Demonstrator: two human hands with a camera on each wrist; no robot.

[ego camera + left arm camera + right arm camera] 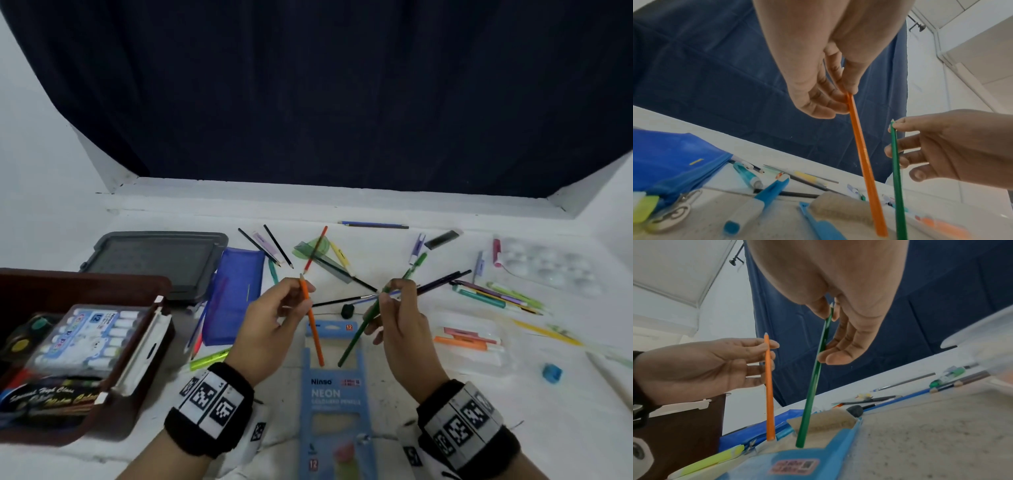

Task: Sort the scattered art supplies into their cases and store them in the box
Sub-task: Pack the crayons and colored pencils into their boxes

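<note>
My left hand [274, 318] pinches an orange pencil [312, 325] near its sharpened tip, and the blunt end points down at the open top of a blue neon coloured-pencil case [334, 401]. My right hand [400, 315] pinches a green pencil [359, 330] the same way, its blunt end at the case mouth. Seen from the left wrist, the orange pencil [863, 162] hangs from my fingers [838, 100] beside the green pencil [897, 178]. The right wrist view has the green pencil [813, 381] standing in the cardboard opening of the case [789, 465], the orange pencil [769, 386] just left of it.
An open brown box [137, 394] at the left holds a marker set [92, 335] and paint packs. A blue mesh pouch [236, 294] and a grey lid [154, 260] lie behind it. Pencils, pens, a green ruler [317, 253], highlighters [469, 339] and a blue sharpener [552, 372] are scattered around.
</note>
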